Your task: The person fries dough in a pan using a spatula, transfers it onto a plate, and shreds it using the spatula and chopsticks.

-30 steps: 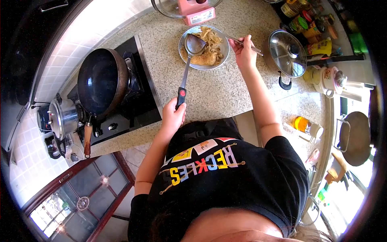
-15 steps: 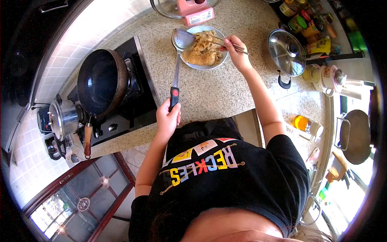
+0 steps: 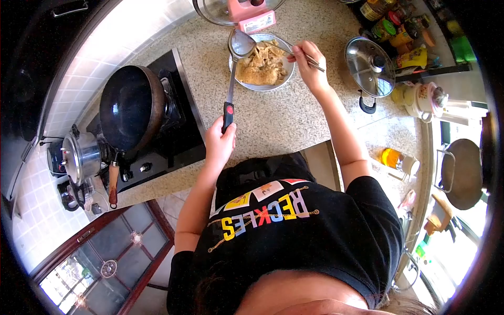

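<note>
My left hand [image 3: 220, 139] is closed around the black handle of a metal wok spatula [image 3: 231, 84]. The spatula's head lies over the left rim of a white plate [image 3: 261, 87] holding cooked, golden-brown food [image 3: 262, 69] in pieces. At the plate's right side, my right hand [image 3: 312, 68] grips a pair of metal chopsticks [image 3: 283, 49], fingers wrapped round them. Their tips point left across the food toward the spatula head; whether they touch it I cannot tell.
To the left, a dark wok [image 3: 131, 107] sits on the black gas stove [image 3: 181, 100], with a steel pot [image 3: 83, 155] beside it. A glass-lidded pot [image 3: 369, 68] stands on the right. Behind the plate is a pink box [image 3: 257, 21]. A jar of yellow oil [image 3: 391, 158] stands far right.
My left hand has moved forward, away from my body, and the spatula head has shifted up and slightly right along the plate's rim. My right hand has barely moved.
</note>
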A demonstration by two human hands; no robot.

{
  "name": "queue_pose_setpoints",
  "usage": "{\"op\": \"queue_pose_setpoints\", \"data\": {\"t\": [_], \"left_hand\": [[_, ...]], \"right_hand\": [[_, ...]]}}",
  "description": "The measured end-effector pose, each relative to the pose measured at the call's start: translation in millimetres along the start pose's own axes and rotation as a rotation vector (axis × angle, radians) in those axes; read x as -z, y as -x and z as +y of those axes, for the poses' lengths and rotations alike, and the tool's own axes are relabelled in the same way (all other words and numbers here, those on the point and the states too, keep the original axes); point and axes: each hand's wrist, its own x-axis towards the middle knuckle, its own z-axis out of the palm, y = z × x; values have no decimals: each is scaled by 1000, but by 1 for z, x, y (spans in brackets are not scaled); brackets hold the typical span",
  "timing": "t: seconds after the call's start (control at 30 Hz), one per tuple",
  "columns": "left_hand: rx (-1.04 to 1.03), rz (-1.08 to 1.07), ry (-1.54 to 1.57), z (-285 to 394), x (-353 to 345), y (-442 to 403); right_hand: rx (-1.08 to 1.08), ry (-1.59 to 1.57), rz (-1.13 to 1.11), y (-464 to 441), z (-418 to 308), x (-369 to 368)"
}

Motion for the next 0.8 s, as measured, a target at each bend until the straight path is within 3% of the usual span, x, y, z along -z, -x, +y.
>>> {"op": "queue_pose_setpoints", "data": {"t": [0.07, 0.13, 0.27, 0.4, 0.5, 0.7, 0.8], "left_hand": [[-21, -8, -3, -6, 2, -5], [-42, 12, -2, -2, 3, -4], [-78, 72, 12, 3, 7, 6], [-78, 24, -8, 2, 20, 25], [-29, -14, -46, -7, 24, 38], [32, -5, -172, -22, 23, 50], [5, 25, -156, -26, 23, 52]], "right_hand": [[-61, -130, 37, 5, -4, 5], [-53, -66, 2, 13, 3, 11], [-214, -189, -208, 40, -10, 16], [-258, -230, -220, 58, -12, 5], [-196, -181, -207, 66, 2, -7], [185, 138, -158, 76, -15, -14], [210, 183, -197, 86, -6, -15]]}}
